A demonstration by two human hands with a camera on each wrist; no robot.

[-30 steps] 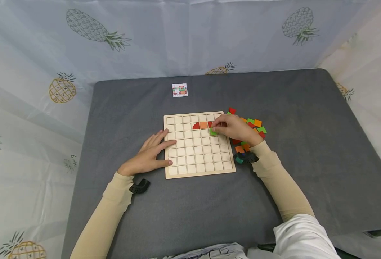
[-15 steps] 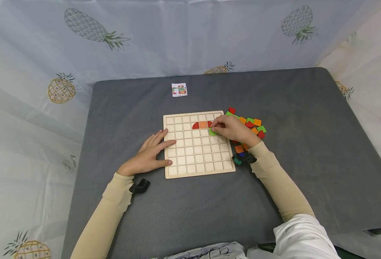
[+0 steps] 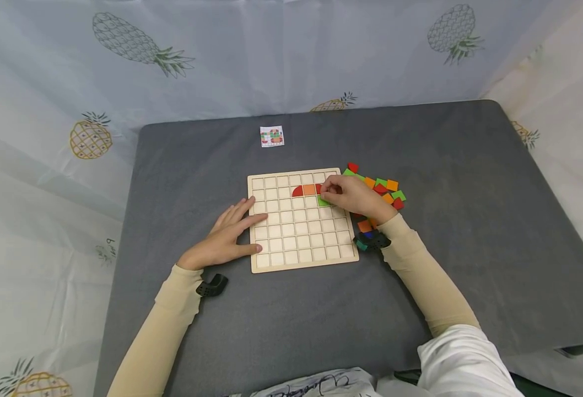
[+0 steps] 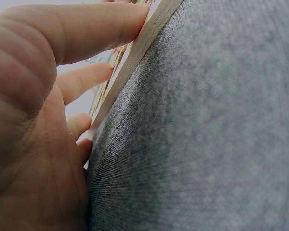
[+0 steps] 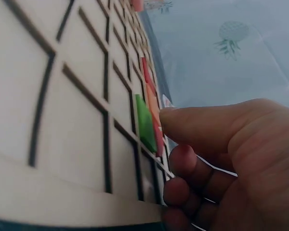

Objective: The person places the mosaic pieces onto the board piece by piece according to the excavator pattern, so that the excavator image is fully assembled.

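Head view shows your right hand (image 3: 353, 197) pinching the green tile (image 3: 323, 202) at a board (image 3: 301, 263) cell, just beneath the red and orange tiles (image 3: 308, 189). Seat it flat, edges square. Your left hand (image 3: 222, 238) lies open, fingers flat, bracing the board's near-left edge.

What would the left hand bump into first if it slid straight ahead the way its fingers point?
The left hand already lies flat against the wooden grid board. Its fingers point toward empty squares, so probably the orange tile first, though depth is unclear.
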